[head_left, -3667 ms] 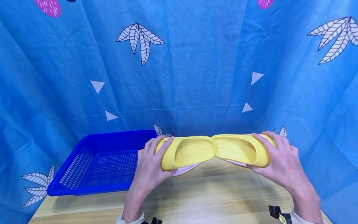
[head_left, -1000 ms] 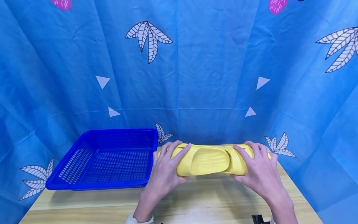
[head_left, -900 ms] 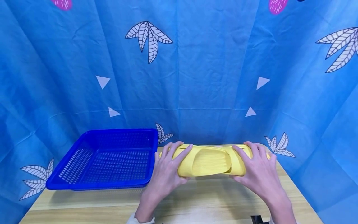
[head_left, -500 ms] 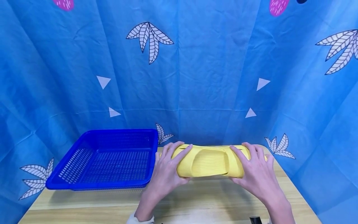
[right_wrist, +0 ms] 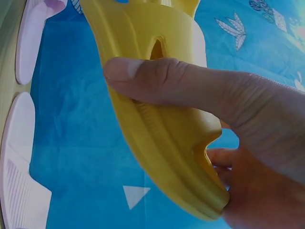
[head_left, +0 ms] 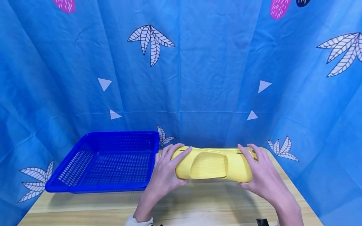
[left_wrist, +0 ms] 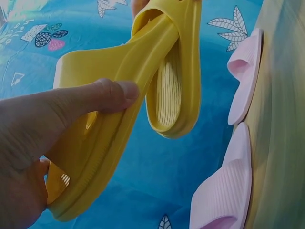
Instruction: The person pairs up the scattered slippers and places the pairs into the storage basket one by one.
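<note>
My left hand [head_left: 164,169] grips one yellow slipper [head_left: 183,168] by its strap end, above the table. The thumb lies along the slipper's edge in the left wrist view. My right hand [head_left: 266,175] holds a second yellow slipper [head_left: 237,168] the same way, its thumb across the slipper's side in the right wrist view. The heel of the left slipper goes into the foot opening of the right slipper, under its strap. Two pale pink slippers, one nearer [left_wrist: 224,191] and one farther [left_wrist: 245,71], lie on the table in the left wrist view; the head view hides them.
A deep blue mesh basket [head_left: 121,134] stands on the left of the wooden table [head_left: 203,201], beside my left hand. A blue patterned curtain [head_left: 209,78] hangs behind the table and along its sides.
The yellow slippers met heel to heel earlier; my right hand has since moved left and they overlap, one inside the other. Over the last half second the right hand shifts slightly right.
</note>
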`<control>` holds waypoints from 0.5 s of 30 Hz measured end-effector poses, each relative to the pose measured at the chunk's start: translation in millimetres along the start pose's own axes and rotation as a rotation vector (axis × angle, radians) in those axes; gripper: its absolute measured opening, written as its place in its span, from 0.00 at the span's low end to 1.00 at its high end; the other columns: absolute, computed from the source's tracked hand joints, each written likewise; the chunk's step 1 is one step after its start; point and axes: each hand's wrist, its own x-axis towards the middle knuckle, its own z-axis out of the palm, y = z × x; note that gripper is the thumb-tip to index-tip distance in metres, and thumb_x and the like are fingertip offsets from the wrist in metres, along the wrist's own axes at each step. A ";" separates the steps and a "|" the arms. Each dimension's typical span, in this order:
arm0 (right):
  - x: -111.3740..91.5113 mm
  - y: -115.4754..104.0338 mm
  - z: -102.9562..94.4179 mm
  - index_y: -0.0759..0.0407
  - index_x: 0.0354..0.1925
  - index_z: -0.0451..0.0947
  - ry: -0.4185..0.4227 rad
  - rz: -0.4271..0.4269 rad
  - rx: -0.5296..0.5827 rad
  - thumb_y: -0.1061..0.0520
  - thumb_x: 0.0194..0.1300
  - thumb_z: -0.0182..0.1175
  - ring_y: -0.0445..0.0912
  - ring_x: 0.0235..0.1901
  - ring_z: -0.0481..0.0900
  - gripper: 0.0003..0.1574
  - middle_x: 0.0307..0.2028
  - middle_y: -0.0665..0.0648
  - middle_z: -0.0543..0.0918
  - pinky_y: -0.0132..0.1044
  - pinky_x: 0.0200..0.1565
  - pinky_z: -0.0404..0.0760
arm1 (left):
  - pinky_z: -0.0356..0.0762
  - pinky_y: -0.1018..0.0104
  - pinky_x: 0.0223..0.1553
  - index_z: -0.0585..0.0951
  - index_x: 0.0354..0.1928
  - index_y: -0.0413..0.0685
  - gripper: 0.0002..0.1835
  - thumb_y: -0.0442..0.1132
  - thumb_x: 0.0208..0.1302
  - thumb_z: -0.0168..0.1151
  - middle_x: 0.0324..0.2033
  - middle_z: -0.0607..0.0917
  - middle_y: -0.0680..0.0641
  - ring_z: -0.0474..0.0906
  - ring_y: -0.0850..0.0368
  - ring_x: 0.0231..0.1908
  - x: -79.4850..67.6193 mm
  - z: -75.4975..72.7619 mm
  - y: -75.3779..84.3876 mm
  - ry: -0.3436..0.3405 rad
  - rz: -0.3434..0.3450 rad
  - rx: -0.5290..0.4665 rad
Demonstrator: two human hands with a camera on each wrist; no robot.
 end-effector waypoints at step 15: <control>1.1 2.9 3.9 0.54 0.65 0.64 -0.015 0.008 0.014 0.46 0.19 0.80 0.56 0.53 0.64 0.70 0.55 0.59 0.69 0.53 0.46 0.70 | 0.62 0.43 0.50 0.67 0.67 0.69 0.59 0.56 0.21 0.82 0.63 0.68 0.52 0.59 0.50 0.62 -0.5 1.4 -3.7 -0.001 -0.006 0.011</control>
